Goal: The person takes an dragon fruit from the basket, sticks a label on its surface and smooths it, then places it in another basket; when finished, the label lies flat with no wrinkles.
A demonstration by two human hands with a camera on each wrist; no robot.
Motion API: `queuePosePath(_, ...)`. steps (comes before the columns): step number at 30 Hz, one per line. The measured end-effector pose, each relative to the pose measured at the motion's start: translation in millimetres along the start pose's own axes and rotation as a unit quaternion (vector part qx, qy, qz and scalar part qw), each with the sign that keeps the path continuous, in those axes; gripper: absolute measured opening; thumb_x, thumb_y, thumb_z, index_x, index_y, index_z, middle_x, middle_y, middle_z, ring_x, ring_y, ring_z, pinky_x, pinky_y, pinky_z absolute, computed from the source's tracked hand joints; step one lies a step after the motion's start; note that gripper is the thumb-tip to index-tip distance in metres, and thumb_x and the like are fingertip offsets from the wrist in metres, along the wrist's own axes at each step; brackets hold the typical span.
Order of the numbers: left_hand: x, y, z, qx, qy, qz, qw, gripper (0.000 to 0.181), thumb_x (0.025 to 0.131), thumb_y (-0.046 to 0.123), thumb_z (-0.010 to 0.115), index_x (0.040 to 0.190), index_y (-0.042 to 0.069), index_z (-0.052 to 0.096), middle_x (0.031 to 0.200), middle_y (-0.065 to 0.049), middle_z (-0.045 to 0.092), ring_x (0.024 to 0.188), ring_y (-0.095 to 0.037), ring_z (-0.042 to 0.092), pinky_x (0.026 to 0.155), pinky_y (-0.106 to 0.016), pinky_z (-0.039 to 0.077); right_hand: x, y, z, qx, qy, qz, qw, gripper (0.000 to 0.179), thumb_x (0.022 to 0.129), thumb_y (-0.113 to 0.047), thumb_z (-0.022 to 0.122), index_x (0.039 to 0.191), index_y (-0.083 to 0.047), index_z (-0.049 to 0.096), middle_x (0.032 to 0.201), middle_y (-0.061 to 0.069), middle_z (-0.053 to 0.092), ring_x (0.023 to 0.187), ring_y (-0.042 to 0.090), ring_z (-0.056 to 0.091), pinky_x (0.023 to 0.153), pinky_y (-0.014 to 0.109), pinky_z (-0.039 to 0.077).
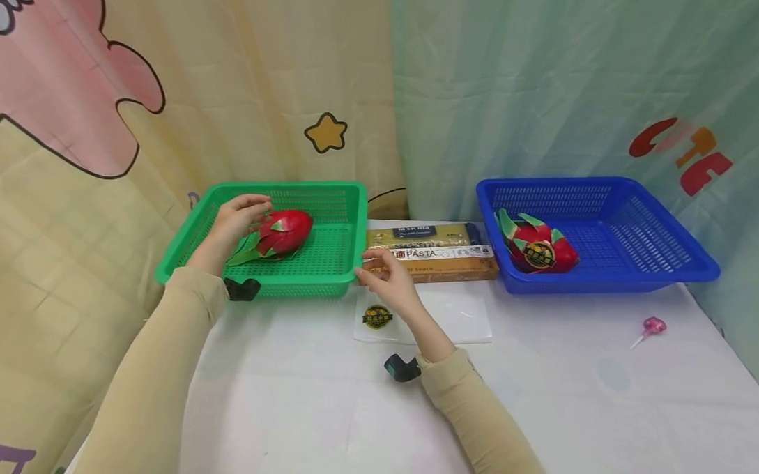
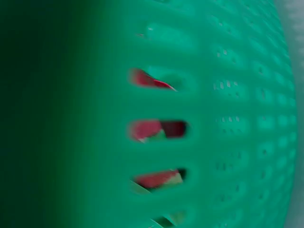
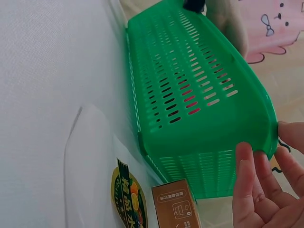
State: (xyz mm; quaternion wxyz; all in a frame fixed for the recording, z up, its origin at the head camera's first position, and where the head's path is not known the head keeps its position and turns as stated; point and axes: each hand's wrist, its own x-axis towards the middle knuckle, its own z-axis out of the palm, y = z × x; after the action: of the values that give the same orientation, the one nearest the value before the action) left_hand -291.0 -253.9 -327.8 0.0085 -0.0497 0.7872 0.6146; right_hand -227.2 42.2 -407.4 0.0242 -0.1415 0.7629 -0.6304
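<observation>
Left hand (image 1: 232,225) hangs loose; right hand (image 1: 389,279) meets the green rectangular plastic basket (image 1: 302,281), grip unclear: likely light, stiff, best pinched by its rim at those fingertips!

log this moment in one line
left hand: over green basket | right hand: at same basket's corner | green basket: dragon fruit | blue basket: second dragon fruit | lollipop: on table

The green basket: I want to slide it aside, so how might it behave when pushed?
The green basket will probably feel light, as its plastic-looking walls are full of slots. Its continuous rim should keep it fairly stiff. The dragon fruit inside lies sideways and may roll.
</observation>
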Motion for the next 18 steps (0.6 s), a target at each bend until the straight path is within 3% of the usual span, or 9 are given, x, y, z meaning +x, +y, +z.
queuePosePath(7,1.5,-15.5,0.2,0.024,-0.008,-0.019,0.9995,0.044,0.093,0.028,0.059,0.131,0.007,0.050,0.110,0.005,0.056,0.100,-0.015,0.057,0.099,-0.040,0.039,1.5,4,4,0.011,-0.006,-0.003,0.9999,0.032,0.091,-0.019,0.063,0.121,-0.010,0.055,0.103,0.009,0.061,0.083,0.019,0.065,0.068,0.031,0.053)
queuePosePath(11,2.3,-25.4,-2.9,0.029,-0.005,-0.017,0.9994,0.046,0.094,0.024,0.058,0.134,0.003,0.047,0.105,0.004,0.059,0.090,-0.009,0.062,0.095,-0.038,0.042,1.2,5,4,0.019,-0.008,0.004,0.9998,0.033,0.092,-0.019,0.062,0.122,-0.010,0.054,0.103,0.009,0.062,0.084,0.019,0.065,0.069,0.031,0.053)
queuePosePath(18,1.0,-36.3,-7.7,0.046,-0.010,-0.009,0.9989,0.046,0.094,0.025,0.059,0.132,0.002,0.048,0.095,0.011,0.060,0.085,-0.004,0.061,0.086,-0.032,0.046,0.6,4,5,0.028,-0.018,0.008,0.9994,0.035,0.092,-0.020,0.062,0.123,-0.008,0.053,0.104,0.012,0.064,0.085,0.020,0.066,0.070,0.033,0.053)
